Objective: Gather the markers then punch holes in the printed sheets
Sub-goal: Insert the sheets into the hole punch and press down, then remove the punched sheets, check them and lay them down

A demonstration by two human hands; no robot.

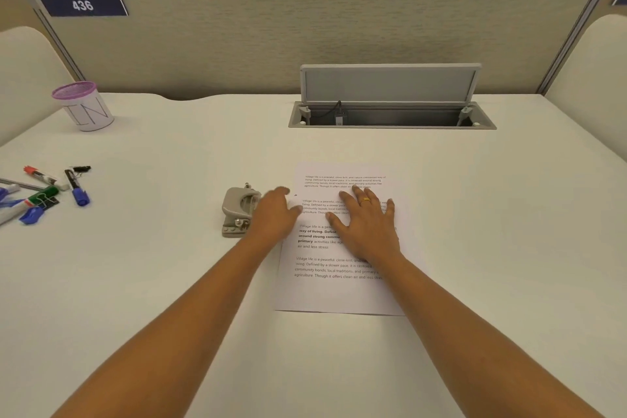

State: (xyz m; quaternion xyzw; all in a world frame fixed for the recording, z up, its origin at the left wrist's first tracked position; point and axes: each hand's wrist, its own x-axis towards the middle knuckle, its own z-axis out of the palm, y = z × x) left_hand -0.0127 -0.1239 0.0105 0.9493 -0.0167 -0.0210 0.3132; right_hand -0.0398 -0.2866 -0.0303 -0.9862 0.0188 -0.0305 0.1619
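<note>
Right hand (368,226) lies flat, fingers spread, on the printed sheets (342,268) at desk centre; left hand (276,214) rests loosely open on the grey hole punch (237,212) touching the sheets' left edge. Markers (40,195) lie scattered at far left, well apart from the purple-rimmed cup (84,105) marked "IN"; its contents cannot be seen. The desk's cable tray (390,117) stands open, holding 1 plug.

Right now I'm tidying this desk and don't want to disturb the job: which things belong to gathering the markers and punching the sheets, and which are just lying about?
Belong to the job:
markers
cup, likely for the markers
hole punch, under the left hand
printed sheets, under the right hand

Just lying about:
binder clips among the markers
open cable tray
number sign
</note>
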